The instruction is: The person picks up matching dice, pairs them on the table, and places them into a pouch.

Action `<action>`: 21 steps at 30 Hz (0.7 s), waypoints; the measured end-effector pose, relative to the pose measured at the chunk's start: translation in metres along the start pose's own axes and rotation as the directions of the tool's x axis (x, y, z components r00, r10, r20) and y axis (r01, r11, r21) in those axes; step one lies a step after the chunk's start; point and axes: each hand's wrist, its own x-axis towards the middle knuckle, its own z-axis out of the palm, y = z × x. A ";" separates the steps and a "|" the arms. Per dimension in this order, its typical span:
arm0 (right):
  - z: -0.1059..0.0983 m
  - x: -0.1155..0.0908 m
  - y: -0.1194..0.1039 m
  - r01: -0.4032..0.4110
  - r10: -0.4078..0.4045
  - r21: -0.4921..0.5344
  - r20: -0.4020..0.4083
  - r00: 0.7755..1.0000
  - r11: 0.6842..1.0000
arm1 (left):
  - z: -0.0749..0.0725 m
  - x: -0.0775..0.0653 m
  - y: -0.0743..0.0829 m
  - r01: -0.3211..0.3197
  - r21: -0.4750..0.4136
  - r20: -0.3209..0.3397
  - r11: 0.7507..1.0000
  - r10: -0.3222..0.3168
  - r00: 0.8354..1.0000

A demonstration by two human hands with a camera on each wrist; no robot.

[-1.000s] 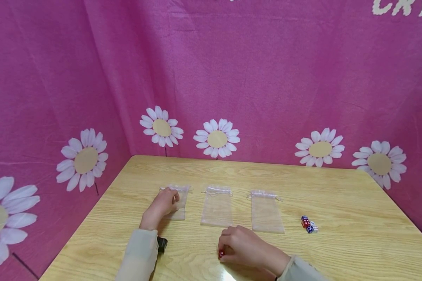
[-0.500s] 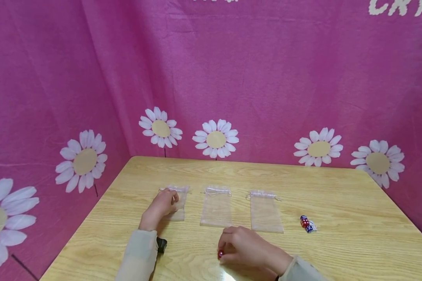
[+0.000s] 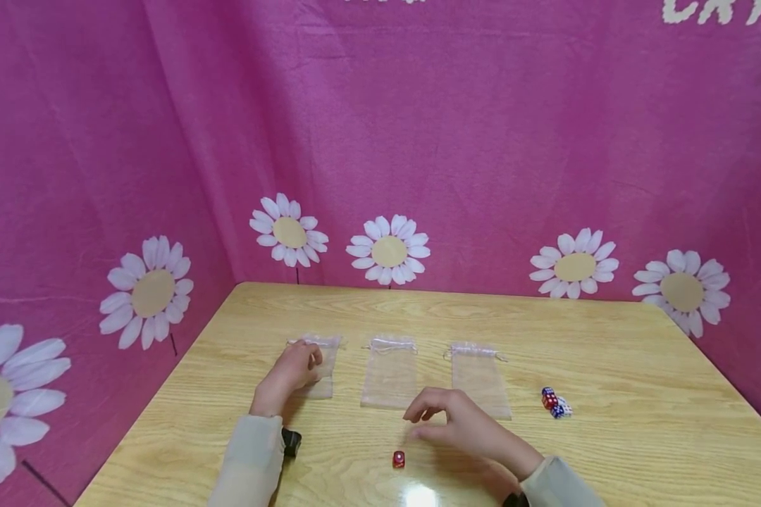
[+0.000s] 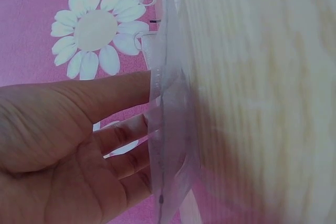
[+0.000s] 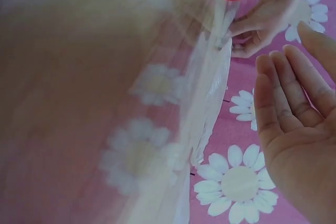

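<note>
A red die [image 3: 399,460] with white dots stands alone on the near part of the table. My right hand [image 3: 459,426] is raised just right of it and apart from it, with nothing held; in the right wrist view its fingers [image 5: 294,90] are loosely extended. My left hand [image 3: 294,367] rests at the leftmost sheer drawstring bag [image 3: 328,366], covering part of it. In the left wrist view, the left fingertips sit against or behind the bag's see-through fabric [image 4: 170,129], which blurs them. The middle drawstring bag [image 3: 390,377] and the right one [image 3: 478,380] lie flat.
Several dice [image 3: 554,403], red, blue and white, lie clustered right of the bags. The wooden table [image 3: 640,366] meets a pink curtain [image 3: 469,141] with printed daisies at its back and left. A black wrist strap [image 3: 292,442] shows beside the left sleeve.
My right hand has let go of the red die and moved up and right from it, its fingers spreading. The die stays on the table. My left hand has stayed in place.
</note>
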 end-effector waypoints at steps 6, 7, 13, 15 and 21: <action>-0.005 -0.003 0.003 -0.076 0.079 0.079 -0.028 0.996 0.994 | 0.002 0.000 0.000 -0.007 -0.007 -0.001 1.000 0.007 1.000; -0.006 -0.003 0.004 -0.084 0.088 0.089 -0.032 0.996 0.992 | 0.002 0.000 0.001 -0.007 -0.007 -0.001 1.000 0.007 1.000; -0.020 -0.013 0.010 -0.115 0.124 0.132 -0.066 0.990 0.985 | 0.002 0.002 0.001 0.000 -0.027 0.006 1.000 0.000 1.000; -0.026 -0.018 0.013 -0.120 0.133 0.145 -0.084 0.988 0.982 | 0.002 0.002 0.000 0.004 -0.036 0.007 0.999 -0.004 1.000; -0.046 -0.037 0.022 -0.147 0.168 0.147 -0.146 0.975 0.978 | 0.001 0.001 -0.004 0.006 -0.052 0.014 0.999 -0.005 1.000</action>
